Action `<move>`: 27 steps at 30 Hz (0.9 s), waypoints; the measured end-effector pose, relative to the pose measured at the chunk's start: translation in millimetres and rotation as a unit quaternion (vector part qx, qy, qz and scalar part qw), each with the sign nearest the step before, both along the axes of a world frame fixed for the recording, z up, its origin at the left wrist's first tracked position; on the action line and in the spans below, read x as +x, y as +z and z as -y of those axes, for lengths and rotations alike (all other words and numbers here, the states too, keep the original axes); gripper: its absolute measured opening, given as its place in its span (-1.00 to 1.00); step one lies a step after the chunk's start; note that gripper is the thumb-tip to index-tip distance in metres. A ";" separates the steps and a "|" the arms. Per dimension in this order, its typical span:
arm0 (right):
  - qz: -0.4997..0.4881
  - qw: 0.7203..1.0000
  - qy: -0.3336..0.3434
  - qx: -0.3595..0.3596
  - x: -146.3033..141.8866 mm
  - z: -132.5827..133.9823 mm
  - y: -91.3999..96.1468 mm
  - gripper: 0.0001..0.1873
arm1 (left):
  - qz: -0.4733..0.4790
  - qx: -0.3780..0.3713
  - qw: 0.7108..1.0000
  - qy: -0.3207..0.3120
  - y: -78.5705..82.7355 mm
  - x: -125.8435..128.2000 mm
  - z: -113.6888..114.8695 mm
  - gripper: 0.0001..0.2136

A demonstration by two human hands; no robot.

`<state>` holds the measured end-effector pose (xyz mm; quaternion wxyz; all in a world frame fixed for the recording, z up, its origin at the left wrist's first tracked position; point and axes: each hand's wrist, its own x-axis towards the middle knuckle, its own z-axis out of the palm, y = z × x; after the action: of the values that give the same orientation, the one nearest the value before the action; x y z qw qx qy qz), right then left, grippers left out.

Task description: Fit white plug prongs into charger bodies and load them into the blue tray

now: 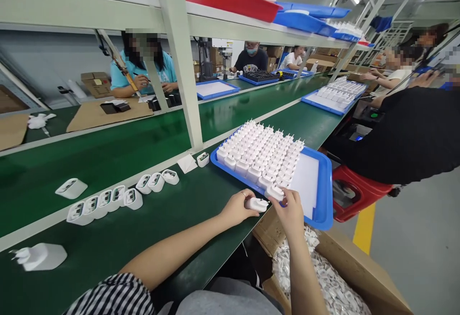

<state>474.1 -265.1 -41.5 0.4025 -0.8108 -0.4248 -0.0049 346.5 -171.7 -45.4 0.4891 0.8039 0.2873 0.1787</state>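
My left hand (237,206) grips a white charger plug (257,204) at the near edge of the green belt. My right hand (290,209) holds another white charger (275,192) at the near corner of the blue tray (323,195). That tray carries several rows of white chargers (260,151) standing prongs up, with a bare white sheet on its right side.
A row of white chargers (104,200) lies face up on the belt to the left, with a lone one (41,256) nearer. A cardboard box of bagged parts (323,276) stands below my arms. A red stool (354,191) and a seated person in black are at right; other workers sit across.
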 end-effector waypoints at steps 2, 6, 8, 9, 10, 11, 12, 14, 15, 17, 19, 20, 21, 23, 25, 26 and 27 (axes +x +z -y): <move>-0.018 0.999 0.050 0.005 -12.8 -2.2 -3.5 -0.69 | -0.020 0.015 0.999 0.020 0.0 -23.9 -5.5 -0.74; -0.076 0.970 0.219 -0.067 -51.7 -26.2 -10.7 -0.74 | -0.048 0.016 0.991 0.125 -9.1 -75.8 -25.4 -0.76; -0.093 0.944 0.303 -0.085 -70.5 -45.0 -14.5 -0.76 | -0.060 0.022 0.979 0.196 -14.7 -93.1 -33.4 -0.74; -0.100 0.936 0.329 -0.081 -78.4 -54.0 -16.4 -0.76 | -0.065 0.030 0.973 0.220 -17.0 -98.9 -35.4 -0.74; -0.107 0.931 0.342 -0.070 -84.8 -61.9 -18.3 -0.75 | -0.069 0.040 0.970 0.228 -18.9 -103.2 -36.0 -0.73; -0.110 0.930 0.344 -0.059 -89.7 -68.7 -20.2 -0.74 | -0.072 0.056 0.971 0.221 -20.3 -106.5 -35.9 -0.71; -0.112 0.932 0.342 -0.052 -93.0 -74.4 -22.1 -0.73 | -0.076 0.076 0.973 0.203 -20.9 -109.1 -35.6 -0.66; -0.119 0.932 0.337 -0.052 -94.7 -83.1 -26.0 -0.70 | -0.090 0.123 0.976 0.156 -19.4 -114.4 -37.4 -0.55; -0.128 0.930 0.341 -0.058 -93.7 -86.4 -27.8 -0.70 | -0.101 0.149 0.973 0.142 -16.4 -118.1 -40.5 -0.51; -0.158 0.920 0.351 -0.075 -89.9 -90.2 -30.7 -0.67 | -0.131 0.202 0.956 0.170 -4.9 -129.7 -52.3 -0.50; -0.194 0.910 0.355 -0.094 -86.6 -90.1 -32.7 -0.64 | -0.167 0.254 0.914 0.267 13.3 -147.4 -72.1 -0.53; -0.210 0.907 0.352 -0.102 -85.8 -88.8 -33.5 -0.61 | -0.197 0.268 0.882 0.333 23.6 -158.2 -84.7 -0.54; -0.223 0.905 0.345 -0.107 -85.8 -86.8 -34.2 -0.58 | -0.230 0.268 0.847 0.397 33.8 -170.0 -98.5 -0.55; -0.243 0.907 0.327 -0.109 -87.2 -81.6 -35.4 -0.50 | -0.305 0.222 0.785 0.492 50.8 -195.0 -127.1 -0.53; -0.260 0.909 0.309 -0.099 -88.2 -75.4 -36.2 -0.43 | -0.340 0.166 0.768 0.517 61.3 -219.2 -152.0 -0.57; -0.269 0.909 0.303 -0.093 -88.0 -71.9 -36.2 -0.41 | -0.345 0.144 0.775 0.510 64.5 -229.8 -161.5 -0.61; -0.278 0.909 0.298 -0.087 -87.1 -68.2 -35.7 -0.39 | -0.345 0.132 0.785 0.497 66.9 -238.9 -168.5 -0.66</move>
<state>387.0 -196.9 -77.2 0.4147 -0.6473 -0.5159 0.3780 107.6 -3.2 21.5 0.0903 0.6143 0.7705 0.1441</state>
